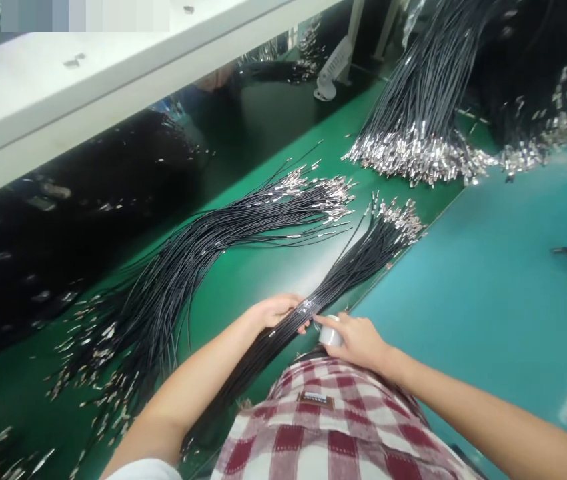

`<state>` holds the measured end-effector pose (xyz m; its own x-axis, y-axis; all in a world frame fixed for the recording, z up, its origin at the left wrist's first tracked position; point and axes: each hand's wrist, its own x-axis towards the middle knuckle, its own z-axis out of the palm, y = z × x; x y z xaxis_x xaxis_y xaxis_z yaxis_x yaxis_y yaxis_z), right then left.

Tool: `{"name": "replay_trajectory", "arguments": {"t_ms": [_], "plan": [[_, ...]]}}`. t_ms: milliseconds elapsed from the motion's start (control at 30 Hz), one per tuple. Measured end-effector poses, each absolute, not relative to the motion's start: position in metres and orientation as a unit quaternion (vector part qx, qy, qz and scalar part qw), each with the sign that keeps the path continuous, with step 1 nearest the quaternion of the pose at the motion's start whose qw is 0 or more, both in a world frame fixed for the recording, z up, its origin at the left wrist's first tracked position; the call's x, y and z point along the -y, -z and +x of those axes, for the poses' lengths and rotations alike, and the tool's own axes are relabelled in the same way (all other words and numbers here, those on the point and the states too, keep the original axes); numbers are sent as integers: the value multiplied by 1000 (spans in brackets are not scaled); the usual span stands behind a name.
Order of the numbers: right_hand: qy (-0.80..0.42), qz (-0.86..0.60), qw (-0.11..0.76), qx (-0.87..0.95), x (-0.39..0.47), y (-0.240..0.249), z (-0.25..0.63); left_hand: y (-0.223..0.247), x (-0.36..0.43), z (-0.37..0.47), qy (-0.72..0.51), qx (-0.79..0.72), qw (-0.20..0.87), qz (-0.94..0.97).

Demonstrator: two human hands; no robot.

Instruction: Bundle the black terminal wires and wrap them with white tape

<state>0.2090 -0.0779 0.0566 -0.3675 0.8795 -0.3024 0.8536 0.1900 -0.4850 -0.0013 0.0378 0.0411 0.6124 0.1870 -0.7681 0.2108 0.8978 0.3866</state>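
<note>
My left hand (281,311) is wrapped round the middle of a bundle of black wires (348,277) with silvery metal terminals at its far end. A band of clear, shiny tape (306,308) circles the bundle beside my fingers. In my right hand (358,339) is a whitish roll of tape (331,331), held close to the bundle's near side. The right index finger reaches to the banded spot. The bundle's lower part runs back under my left forearm.
A larger loose pile of black wires (203,243) lies on the green tabletop (223,293), left of the bundle. Thick heaps of wires (428,87) sit at the back right. A white shelf (113,87) crosses the upper left. Blue-green floor (488,280) shows beyond the table edge.
</note>
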Motion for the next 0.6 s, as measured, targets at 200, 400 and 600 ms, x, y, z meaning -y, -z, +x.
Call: {"name": "replay_trajectory", "arguments": {"t_ms": [200,400,600], "plan": [[-294,-577,112,754,68,-28,192,-42,-28,-2,113,-414,883,190],[-395,-535,181,725,76,-26,197,-22,-5,2,27,-442,886,140],[-449,-494,206,715,79,-25,212,-10,7,1,-61,-477,865,142]]}}
